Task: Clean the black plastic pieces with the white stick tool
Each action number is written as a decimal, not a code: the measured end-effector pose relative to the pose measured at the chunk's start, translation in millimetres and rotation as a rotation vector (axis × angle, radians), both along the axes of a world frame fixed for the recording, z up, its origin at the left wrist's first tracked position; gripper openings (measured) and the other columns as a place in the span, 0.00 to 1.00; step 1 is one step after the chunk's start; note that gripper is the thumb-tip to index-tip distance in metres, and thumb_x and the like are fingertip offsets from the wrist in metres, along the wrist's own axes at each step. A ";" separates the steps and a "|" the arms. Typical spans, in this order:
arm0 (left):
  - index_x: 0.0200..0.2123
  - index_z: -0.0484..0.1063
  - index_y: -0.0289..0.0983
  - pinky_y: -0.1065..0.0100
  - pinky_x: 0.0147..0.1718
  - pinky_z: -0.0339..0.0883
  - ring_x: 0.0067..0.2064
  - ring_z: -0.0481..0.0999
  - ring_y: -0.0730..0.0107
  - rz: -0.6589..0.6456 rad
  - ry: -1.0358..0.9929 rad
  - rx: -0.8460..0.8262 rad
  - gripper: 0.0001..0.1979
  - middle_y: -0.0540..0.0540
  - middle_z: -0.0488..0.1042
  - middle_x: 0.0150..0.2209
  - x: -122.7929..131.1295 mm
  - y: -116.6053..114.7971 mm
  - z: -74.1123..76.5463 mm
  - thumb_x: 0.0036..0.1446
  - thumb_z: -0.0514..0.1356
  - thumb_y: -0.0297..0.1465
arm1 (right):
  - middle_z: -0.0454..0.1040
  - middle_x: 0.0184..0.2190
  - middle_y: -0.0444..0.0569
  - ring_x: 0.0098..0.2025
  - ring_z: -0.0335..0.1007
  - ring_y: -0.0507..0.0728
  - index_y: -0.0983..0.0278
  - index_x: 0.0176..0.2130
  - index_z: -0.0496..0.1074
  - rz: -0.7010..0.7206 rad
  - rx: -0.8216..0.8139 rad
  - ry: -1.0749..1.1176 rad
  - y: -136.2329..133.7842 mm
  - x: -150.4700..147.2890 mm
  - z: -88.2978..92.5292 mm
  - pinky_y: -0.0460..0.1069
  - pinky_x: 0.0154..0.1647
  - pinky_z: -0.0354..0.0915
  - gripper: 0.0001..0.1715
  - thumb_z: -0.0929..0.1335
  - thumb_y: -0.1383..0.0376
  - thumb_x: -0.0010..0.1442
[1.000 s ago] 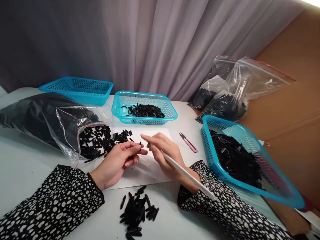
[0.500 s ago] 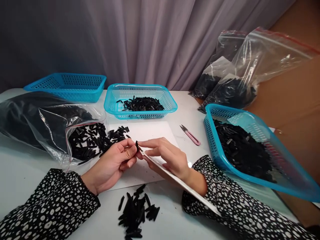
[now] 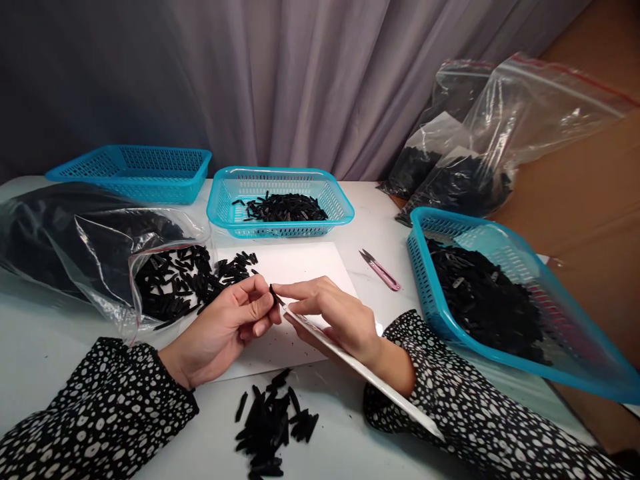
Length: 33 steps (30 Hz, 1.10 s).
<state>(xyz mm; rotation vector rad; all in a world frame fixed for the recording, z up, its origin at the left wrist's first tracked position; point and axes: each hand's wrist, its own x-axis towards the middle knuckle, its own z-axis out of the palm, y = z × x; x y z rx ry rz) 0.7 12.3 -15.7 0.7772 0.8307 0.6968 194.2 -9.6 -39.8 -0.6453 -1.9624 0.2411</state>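
Head view, piece: one small black piece (image 3: 273, 293), between the two hands and above the paper (image 3: 305, 261); mostly hidden by fingers, visible part near upright.
Left hand: (image 3: 225, 323) pinching the piece between thumb and forefinger; nearer of the two, as holder.
Right hand: (image 3: 345, 320) closed around the white tool (image 3: 380, 385), forefinger extended to the piece; whether that fingertip presses on it cannot be told.
Tool axis: slants from the right sleeve (image 3: 465, 400) up and leftward; tip at the piece, apparently touching, crossing its line at an angle.
Middle basket: (image 3: 280, 172) beyond the paper; black pieces heaped inside.
Right basket: (image 3: 421, 280) right of the right hand; larger dark heap inside.
Left basket: (image 3: 173, 195) behind the large bag.
Large bag: (image 3: 55, 230) left, dark contents; pieces scattered at its mouth.
Small bags: (image 3: 457, 183) far right, dark contents.
Loose pile: (image 3: 270, 423) near side of the paper.
Snips: (image 3: 381, 271) between the paper and right basket.
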 end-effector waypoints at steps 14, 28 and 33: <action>0.25 0.67 0.36 0.79 0.22 0.53 0.23 0.61 0.80 -0.015 -0.006 0.021 0.20 0.53 0.69 0.21 -0.1 -0.5 1.9 0.49 0.74 0.39 | 0.82 0.45 0.57 0.43 0.80 0.58 0.64 0.43 0.71 0.019 -0.013 0.029 1.5 0.1 -1.8 0.54 0.42 0.75 0.04 0.66 0.71 0.68; 0.26 0.69 0.36 0.81 0.23 0.57 0.23 0.63 0.81 0.052 -0.074 -0.004 0.19 0.54 0.70 0.20 7.2 -7.7 4.0 0.47 0.76 0.38 | 0.80 0.48 0.60 0.46 0.77 0.59 0.66 0.44 0.67 -0.045 0.155 -0.072 2.9 -3.8 -3.7 0.55 0.42 0.69 0.07 0.62 0.74 0.70; 0.25 0.69 0.36 0.81 0.22 0.57 0.22 0.63 0.82 0.061 -0.081 0.015 0.19 0.51 0.75 0.23 7.5 -8.3 3.4 0.47 0.76 0.36 | 0.80 0.47 0.61 0.45 0.78 0.59 0.65 0.43 0.67 -0.065 0.108 -0.014 0.8 -4.2 -3.7 0.55 0.42 0.70 0.05 0.62 0.72 0.71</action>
